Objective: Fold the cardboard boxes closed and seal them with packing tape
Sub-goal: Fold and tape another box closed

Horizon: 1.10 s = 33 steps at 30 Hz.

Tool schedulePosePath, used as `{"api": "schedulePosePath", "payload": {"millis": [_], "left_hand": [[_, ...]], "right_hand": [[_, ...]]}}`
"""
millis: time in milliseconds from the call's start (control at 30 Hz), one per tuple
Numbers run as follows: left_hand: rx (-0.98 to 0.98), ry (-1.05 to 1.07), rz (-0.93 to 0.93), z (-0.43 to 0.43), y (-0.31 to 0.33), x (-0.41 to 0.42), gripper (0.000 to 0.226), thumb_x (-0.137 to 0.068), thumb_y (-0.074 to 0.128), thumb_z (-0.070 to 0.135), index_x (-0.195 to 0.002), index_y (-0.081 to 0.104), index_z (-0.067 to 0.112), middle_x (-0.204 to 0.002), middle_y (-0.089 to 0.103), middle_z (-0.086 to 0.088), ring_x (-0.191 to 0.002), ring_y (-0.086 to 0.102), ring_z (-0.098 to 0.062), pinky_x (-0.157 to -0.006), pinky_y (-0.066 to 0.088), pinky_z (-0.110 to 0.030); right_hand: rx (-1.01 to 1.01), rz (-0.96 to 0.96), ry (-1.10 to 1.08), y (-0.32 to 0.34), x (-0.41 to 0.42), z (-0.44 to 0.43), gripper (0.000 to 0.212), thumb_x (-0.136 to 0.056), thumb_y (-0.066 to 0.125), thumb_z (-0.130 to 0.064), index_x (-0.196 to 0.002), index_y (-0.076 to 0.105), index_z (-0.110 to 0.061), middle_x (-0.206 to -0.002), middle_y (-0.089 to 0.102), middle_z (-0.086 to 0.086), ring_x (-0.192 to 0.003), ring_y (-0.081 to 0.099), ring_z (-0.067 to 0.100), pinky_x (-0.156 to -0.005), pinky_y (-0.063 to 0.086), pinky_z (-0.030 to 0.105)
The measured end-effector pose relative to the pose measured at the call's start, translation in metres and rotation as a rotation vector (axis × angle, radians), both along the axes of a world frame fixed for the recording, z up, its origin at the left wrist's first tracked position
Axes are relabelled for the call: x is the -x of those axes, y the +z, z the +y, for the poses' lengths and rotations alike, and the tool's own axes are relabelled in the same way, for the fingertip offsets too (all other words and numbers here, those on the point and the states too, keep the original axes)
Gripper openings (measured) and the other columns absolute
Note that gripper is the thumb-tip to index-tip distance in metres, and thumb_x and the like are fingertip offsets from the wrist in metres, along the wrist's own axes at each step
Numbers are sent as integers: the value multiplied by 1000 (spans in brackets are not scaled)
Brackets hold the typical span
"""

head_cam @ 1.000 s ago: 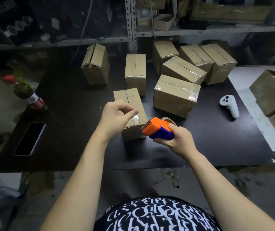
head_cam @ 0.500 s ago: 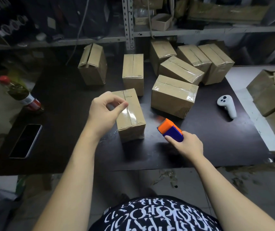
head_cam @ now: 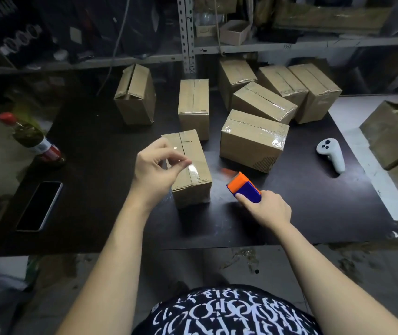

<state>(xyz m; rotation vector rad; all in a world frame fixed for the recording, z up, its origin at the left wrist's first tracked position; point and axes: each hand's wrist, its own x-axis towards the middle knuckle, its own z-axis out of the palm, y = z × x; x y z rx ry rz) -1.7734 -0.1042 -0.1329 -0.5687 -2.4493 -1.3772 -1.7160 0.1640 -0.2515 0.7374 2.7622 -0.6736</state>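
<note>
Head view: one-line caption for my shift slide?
Left hand pinches tape over the nearest box while right hand holds the orange-blue tape dispenser beside it.

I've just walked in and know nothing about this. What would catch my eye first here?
Probably the bright orange and blue tape dispenser in the right hand, near the table's front edge. Left of it, the left hand pinches its fingers over a small taped box. Behind that, a cluster of cardboard boxes crowds the dark table.
</note>
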Motion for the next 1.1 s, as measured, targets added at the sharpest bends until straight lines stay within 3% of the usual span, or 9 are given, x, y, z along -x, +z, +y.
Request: {"api": "schedulePosePath", "payload": {"millis": [100,267,500,633,733,800,833,933,1100], "left_hand": [[-28,-60,19,12,-9,-6,8,-79,86,4,-83,80,5,-73,54,-6,-67,50,-5,-57,36,-25],[-136,-27,128,9,17,-13,6,-82,83,1,-85,78,4,-78,57,-12,-68,55,-19,-59,41,-27],[-236,-47,-91,4,33,-7,7,-84,83,9,-85,76,5,-81,66,-12,-72,61,-27,-63,48,-41],[-316,-51,-251,6,27,-10,9,-82,84,4,-84,75,0,-76,68,-3,-70,58,-21,-64,46,-42],[-311,-55,-296,5,23,-12,11,-81,86,7,-83,76,3,-75,70,-6,-67,56,-27,-62,45,-46],[-279,-58,-303,5,21,-14,14,-79,88,13,-82,76,7,-77,70,-16,-66,54,-41,-59,46,-50],[-263,-51,-311,6,20,-15,16,-78,90,17,-81,76,9,-77,69,-19,-65,53,-42,-58,46,-49],[-258,3,-346,6,17,-15,20,-75,92,21,-76,75,11,-70,64,-22,-59,48,-27,-56,41,-38],[-297,45,-391,-1,17,-18,21,-76,91,16,-75,73,5,-63,58,-16,-60,47,-17,-56,39,-27]], "right_hand": [[148,-58,-147,2,15,-7,65,-74,55,-85,-85,64,-21,-81,72,2,-73,70,25,-74,54,31],[248,-102,-366,1,26,0,70,-79,60,-78,-103,63,-12,-106,67,10,-99,65,34,-81,50,36],[-103,87,-64,-10,15,-25,52,-92,67,-54,-118,57,-10,-112,67,12,-106,64,34,-81,50,37],[-135,37,28,-15,14,-28,37,-89,71,-46,-95,60,-10,-90,66,6,-85,64,28,-75,52,36],[-177,232,-43,5,15,-34,34,-89,64,-42,-82,57,-10,-79,60,6,-73,52,28,-71,40,34],[11,408,-41,30,18,-39,26,-92,61,-42,-93,65,-16,-87,62,1,-79,53,23,-74,38,32],[253,466,14,44,20,-43,24,-95,60,-43,-99,69,-21,-91,65,-6,-83,57,16,-75,40,29],[896,390,294,77,21,-64,28,-100,58,-42,-114,72,-23,-108,74,-8,-104,66,2,-86,48,13],[854,372,451,78,17,-77,28,-86,83,-21,-111,75,-13,-94,76,-1,-86,70,4,-80,55,18]]}}
